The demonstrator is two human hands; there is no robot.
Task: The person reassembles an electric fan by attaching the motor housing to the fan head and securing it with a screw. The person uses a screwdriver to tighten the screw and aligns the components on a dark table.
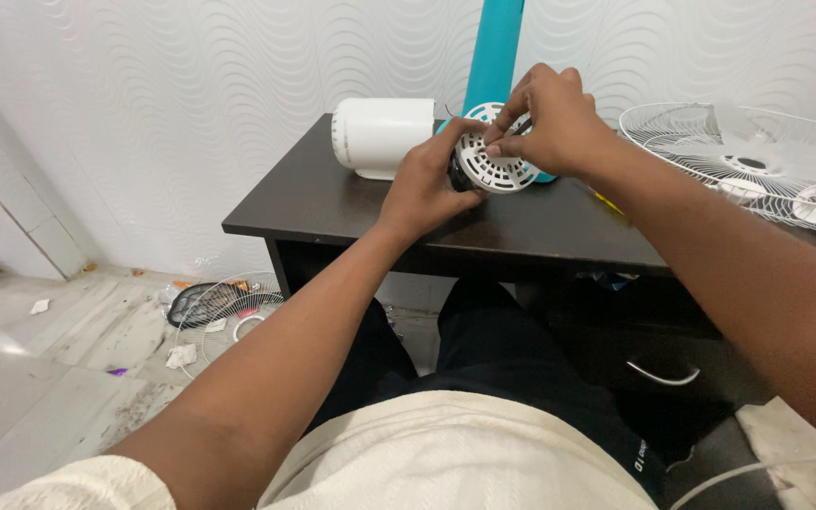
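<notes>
While both my hands are up at the far edge of the tabletop (332, 212), I have the fan motor half handled, as I judge it. My left hand (424, 189) is wrapped around the dark motor body (459, 177) from below and behind, its grip closed on it. My right hand (550, 118) comes over from above, fingertips pinched on the rim of the white vented cover (495, 168), which sits against the front of the motor between the two grips. Whether that cover is fully seated or loose I cannot tell; my fingers hide the join.

Just left of my left grip lies the white housing (382, 135), on its side and apart from the motor, so the casing is not on. Behind my right grip the teal pole (496, 52) stands upright against the wall. Well to the right of that grip a white wire guard (743, 161) lies flat on the tabletop, unmounted. Another guard (229, 312) lies on the floor, down and left of my left grip, among scraps.

So the fan is in pieces: motor and cover in hand, housing and guards lying separate.
</notes>
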